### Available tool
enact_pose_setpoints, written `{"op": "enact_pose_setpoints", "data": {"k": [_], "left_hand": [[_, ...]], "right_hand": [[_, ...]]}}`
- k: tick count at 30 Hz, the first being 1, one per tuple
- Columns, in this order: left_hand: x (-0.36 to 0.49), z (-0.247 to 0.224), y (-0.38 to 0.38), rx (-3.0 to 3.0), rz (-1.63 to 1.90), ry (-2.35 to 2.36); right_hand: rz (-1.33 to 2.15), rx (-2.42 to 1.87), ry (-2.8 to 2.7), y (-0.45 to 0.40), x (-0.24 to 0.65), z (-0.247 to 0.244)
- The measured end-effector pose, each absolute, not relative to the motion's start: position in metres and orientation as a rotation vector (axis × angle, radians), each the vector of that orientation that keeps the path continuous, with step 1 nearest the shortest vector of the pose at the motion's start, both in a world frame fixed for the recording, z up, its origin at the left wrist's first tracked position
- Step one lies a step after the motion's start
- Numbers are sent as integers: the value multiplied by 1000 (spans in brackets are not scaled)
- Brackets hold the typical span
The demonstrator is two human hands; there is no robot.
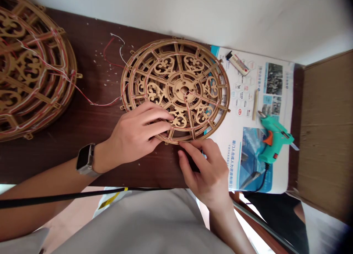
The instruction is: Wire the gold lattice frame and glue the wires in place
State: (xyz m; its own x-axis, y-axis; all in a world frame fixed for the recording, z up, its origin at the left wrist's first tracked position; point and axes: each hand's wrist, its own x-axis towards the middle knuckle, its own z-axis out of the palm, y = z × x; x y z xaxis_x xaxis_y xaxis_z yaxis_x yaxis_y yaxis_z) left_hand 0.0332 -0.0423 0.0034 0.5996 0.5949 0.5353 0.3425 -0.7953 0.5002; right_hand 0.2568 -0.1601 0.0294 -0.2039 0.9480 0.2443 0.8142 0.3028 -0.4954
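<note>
A round, gold-brown openwork frame (184,92) with scroll ornaments lies on the dark table, red and white wires running along its rings. My left hand (140,130), a watch on its wrist, rests over the frame's lower left part, its fingertips closed around the outer rings. At the lower rim, my right hand (205,165) touches the edge with its index finger, thumb apart from it and nothing visible between them. Red and white wires (95,103) lead from the frame's left side to a stack of similar round frames (35,70).
Right of the frame, a printed sheet (234,132) bears a teal glue gun (275,140), a glue stick (255,105) and a small white-and-red box (237,63). Cardboard (325,132) stands at the far right. White scraps dot the dark table (96,151); a wall borders its back.
</note>
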Motion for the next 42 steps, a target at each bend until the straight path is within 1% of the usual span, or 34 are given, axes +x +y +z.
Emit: {"op": "enact_pose_setpoints", "data": {"k": [10,16,20,31,42], "left_hand": [[33,2,-43,2488,1023,752],[33,1,-43,2471,1021,758],[32,1,-42,2469,1015,760],[31,1,-42,2495,992,754],[32,3,-42,2488,1001,758]], "right_hand": [[458,-1521,-2111,-158,249,32],[413,-1527,-2138,-155,248,32],[446,-1513,-2150,-152,247,34],[609,-1461,-2024,-151,248,37],[618,-1467,-1966,-152,254,37]]}}
